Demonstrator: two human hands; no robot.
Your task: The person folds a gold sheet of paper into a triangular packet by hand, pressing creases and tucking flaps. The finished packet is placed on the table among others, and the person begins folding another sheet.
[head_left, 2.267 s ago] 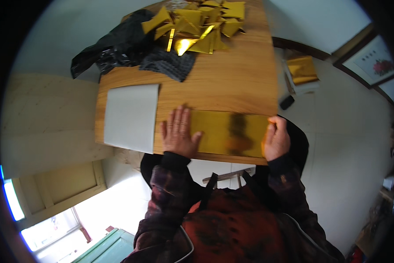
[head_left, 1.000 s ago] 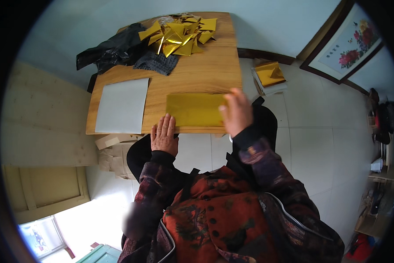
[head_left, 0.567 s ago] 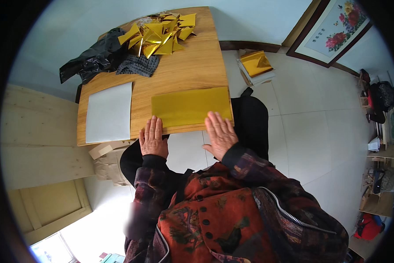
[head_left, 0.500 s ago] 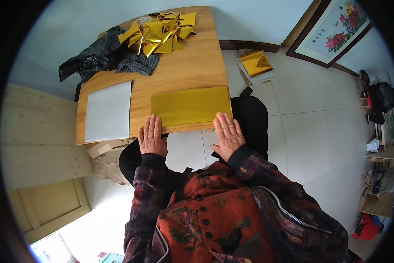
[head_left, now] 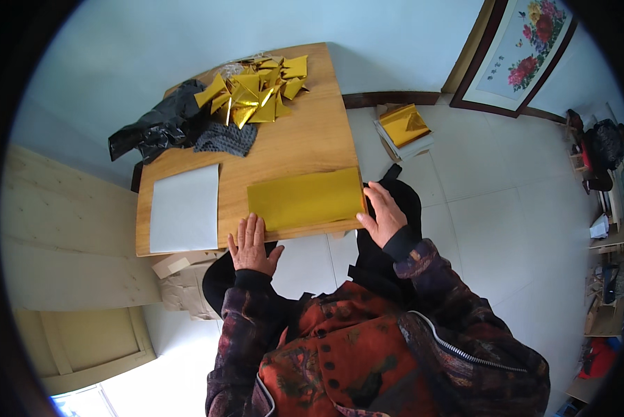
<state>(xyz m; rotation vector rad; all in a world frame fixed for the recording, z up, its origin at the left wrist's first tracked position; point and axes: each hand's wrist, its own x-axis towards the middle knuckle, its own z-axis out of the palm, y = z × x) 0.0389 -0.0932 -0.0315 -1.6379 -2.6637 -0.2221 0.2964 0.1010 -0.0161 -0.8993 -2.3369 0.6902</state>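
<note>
A long gold foil paper rectangle [head_left: 305,199] lies flat along the front edge of the wooden table. Fingers spread, my left hand [head_left: 251,243] rests at the table edge by the paper's near left corner and holds nothing. My right hand [head_left: 384,214] is at the paper's right end, beside the table's right corner; its fingers and thumb are apart, with nothing seen between them. Left of the gold paper, a pale silver-grey sheet [head_left: 185,208] lies flat on the table.
At the table's [head_left: 305,142] far end is a heap of folded gold foil pieces [head_left: 253,90]. Beside it lie a black plastic bag [head_left: 162,121] and a dark grey textured cloth [head_left: 226,139]. A stack topped with gold paper [head_left: 404,126] sits on the floor. A framed flower picture [head_left: 517,55] leans at the wall.
My right hand has shifted from the paper's near right corner out to its right end, its fingers now turned inward. My left hand's fingers have spread. The whole view has tilted upward.
</note>
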